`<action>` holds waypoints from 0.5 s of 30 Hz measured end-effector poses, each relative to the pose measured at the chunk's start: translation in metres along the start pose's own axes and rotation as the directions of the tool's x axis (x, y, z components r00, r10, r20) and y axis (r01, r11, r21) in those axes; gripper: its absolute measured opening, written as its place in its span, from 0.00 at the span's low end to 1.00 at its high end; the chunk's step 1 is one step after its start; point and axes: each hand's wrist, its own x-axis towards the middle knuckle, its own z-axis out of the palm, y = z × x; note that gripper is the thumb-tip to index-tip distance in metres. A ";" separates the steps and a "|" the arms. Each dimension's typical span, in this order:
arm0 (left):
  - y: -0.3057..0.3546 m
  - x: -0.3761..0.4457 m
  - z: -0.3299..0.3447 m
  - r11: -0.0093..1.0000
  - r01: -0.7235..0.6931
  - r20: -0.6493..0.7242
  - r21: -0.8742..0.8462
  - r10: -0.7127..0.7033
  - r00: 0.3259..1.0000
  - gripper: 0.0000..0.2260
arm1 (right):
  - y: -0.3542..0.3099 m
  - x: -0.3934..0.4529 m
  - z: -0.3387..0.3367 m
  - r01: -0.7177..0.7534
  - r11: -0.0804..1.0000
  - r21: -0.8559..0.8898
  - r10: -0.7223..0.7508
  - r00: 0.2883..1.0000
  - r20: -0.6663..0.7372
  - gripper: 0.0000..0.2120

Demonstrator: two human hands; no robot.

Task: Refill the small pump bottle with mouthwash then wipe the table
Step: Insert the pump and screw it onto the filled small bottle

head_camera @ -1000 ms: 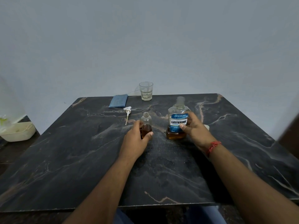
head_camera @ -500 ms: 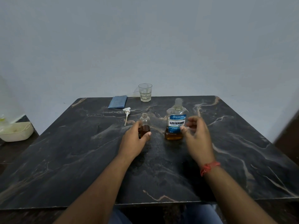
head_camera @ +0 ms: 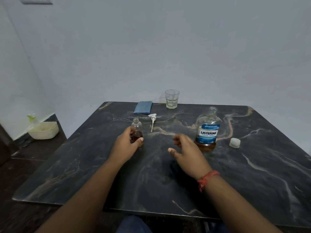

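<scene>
One dark marbled bench (head_camera: 252, 174) carries one uncapped mouthwash bottle (head_camera: 208, 130) standing right of centre with amber liquid low in it, one glass (head_camera: 171, 99) and one folded blue cloth (head_camera: 143, 107) at the far edge. The left hand (head_camera: 125, 145) has its grip wrapped round the one small pump bottle (head_camera: 137, 132), upright left of centre, while the right hand (head_camera: 188, 152) hovers loose-fingered and empty just left of the mouthwash bottle. One white pump head (head_camera: 152, 121) lies just right of the small bottle, and one white cap (head_camera: 235, 142) sits to the right of the mouthwash bottle.

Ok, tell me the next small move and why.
Probably reach the right hand to the pump and fit it on the small bottle: the left hand grips that bottle, which holds brown liquid and stands open.
</scene>
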 end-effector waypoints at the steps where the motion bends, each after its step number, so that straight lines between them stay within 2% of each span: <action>1: -0.006 0.002 -0.005 1.000 0.009 -0.005 -0.010 -0.009 1.000 0.19 | -0.002 0.008 0.005 -0.010 1.000 -0.017 0.010 1.000 0.017 0.17; 8: -0.031 0.005 -0.006 0.994 0.032 -0.066 -0.104 -0.039 0.997 0.29 | -0.017 0.090 0.042 -0.155 0.981 -0.120 0.162 0.985 0.050 0.16; 15: -0.038 0.008 -0.002 0.990 0.011 -0.124 -0.141 -0.028 0.992 0.30 | -0.028 0.166 0.077 -0.307 0.927 -0.215 0.320 0.947 0.029 0.21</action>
